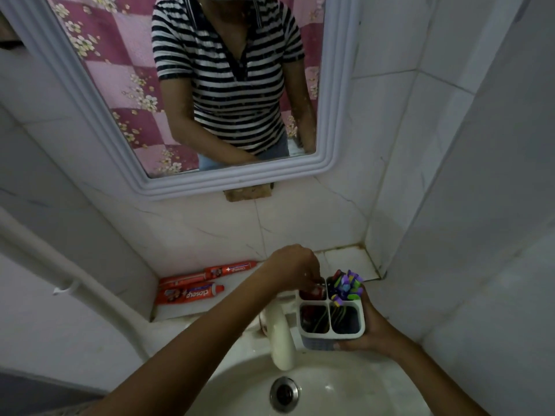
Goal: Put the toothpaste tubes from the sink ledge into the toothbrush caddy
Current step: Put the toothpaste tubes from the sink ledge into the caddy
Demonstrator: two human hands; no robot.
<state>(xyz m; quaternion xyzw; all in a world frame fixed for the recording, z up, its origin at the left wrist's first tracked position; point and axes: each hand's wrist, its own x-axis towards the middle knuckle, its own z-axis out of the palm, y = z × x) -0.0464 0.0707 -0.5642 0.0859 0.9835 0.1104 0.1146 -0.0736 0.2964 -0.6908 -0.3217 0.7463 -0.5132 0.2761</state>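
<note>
My right hand (372,328) holds a white four-compartment toothbrush caddy (330,336) over the sink's back edge. Several colourful toothbrush heads (347,285) stick out of its far right compartment. My left hand (295,265) is over the far left compartment, fingers pinched on a red toothpaste tube (312,292) that stands partly inside it. Three more red toothpaste tubes lie on the tiled ledge to the left: a wide one (189,294) in front, a slim one (183,279) behind it, and another slim one (231,269) further right against the wall.
A cream faucet (280,334) juts over the white basin (330,394), just left of the caddy. The drain (284,393) sits below. A framed mirror (192,187) hangs above the ledge, and tiled walls close in on the right. A white pipe (75,283) runs along the left.
</note>
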